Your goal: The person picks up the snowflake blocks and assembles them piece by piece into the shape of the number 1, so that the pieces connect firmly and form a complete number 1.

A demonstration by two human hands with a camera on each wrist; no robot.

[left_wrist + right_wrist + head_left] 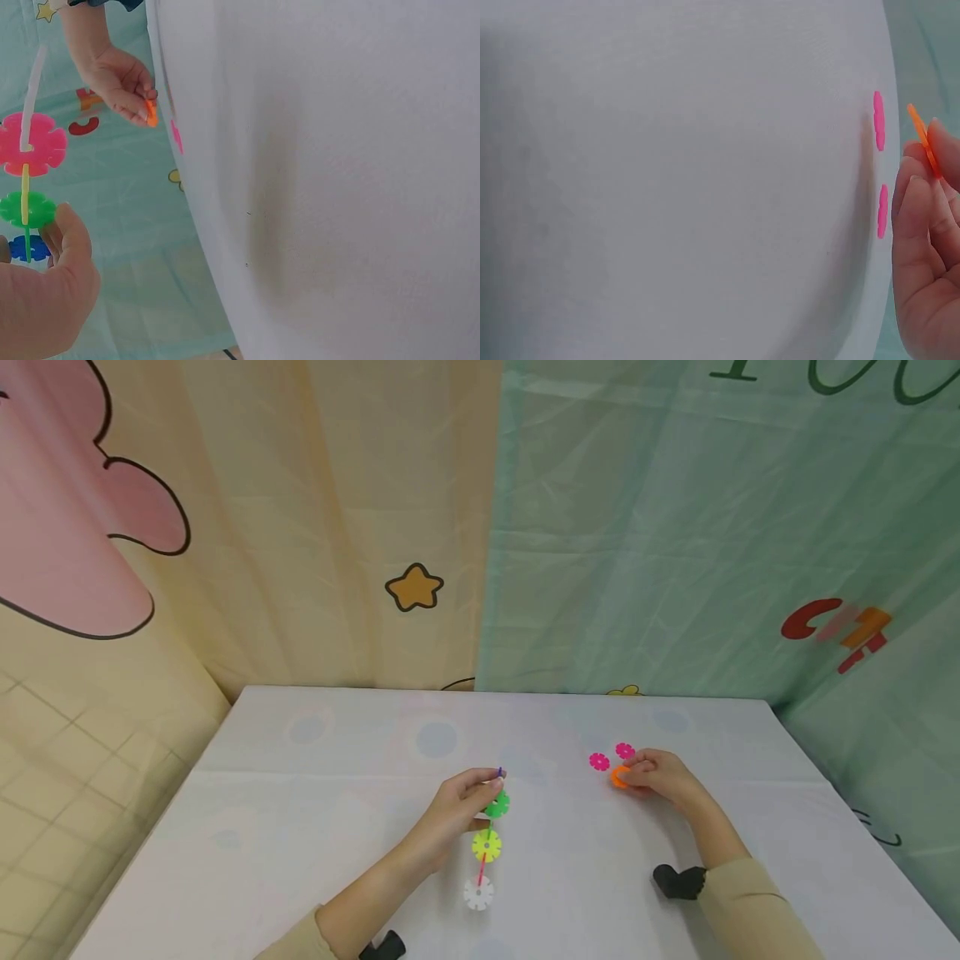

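Observation:
A chain of notched plastic snowflake discs, slotted crosswise into each other, hangs from my left hand [453,810]. My left thumb and fingers pinch it at its upper end, by the blue disc [30,247] and a green disc [498,804]. Below come another green disc seen edge-on, a yellow disc [487,845], a pink disc [31,144] and a white disc [478,893] lowest. Farther right, my right hand [660,774] pinches an orange disc [924,141] between thumb and fingers. Two pink discs [599,762] lie just beyond it on the table.
The table [300,827] has a pale cloth with faint dots. Its far edge meets a printed curtain [637,543]. Black wrist straps [678,882] show at both sleeves.

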